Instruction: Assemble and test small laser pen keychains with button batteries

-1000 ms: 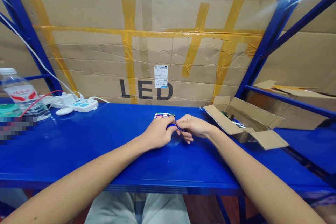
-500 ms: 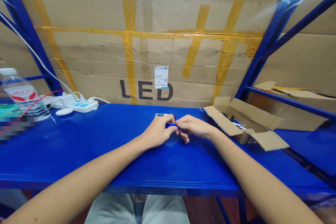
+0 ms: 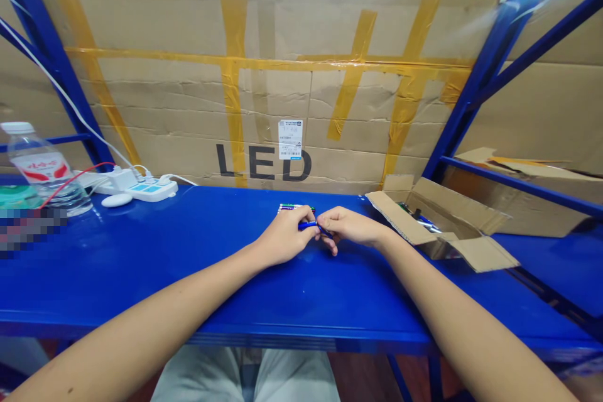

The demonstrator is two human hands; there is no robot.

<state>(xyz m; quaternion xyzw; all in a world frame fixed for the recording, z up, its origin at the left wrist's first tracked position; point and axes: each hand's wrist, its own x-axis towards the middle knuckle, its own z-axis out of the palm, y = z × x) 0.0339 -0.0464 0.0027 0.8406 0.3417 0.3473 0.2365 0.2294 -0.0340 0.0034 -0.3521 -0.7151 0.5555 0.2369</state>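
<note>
While pinching blue pen (image 3: 308, 225) in nearly closed left hand (image 3: 286, 235) and right hand (image 3: 346, 226), includes open box (image 3: 464, 204) at three o'clock.

The slim, glossy blue pen-like piece (image 3: 308, 225) is held in the fingers of both hands, the left hand (image 3: 284, 237) on its longer visible stretch and the right hand (image 3: 347, 226) at the other end. It lies nearly level, running crosswise over the blue desk (image 3: 141, 257) and dipping slightly toward the right hand, where a darker blue length shows below the fingertips. Fingers cover its middle, so whether it is one piece or two parts cannot be told.
</note>
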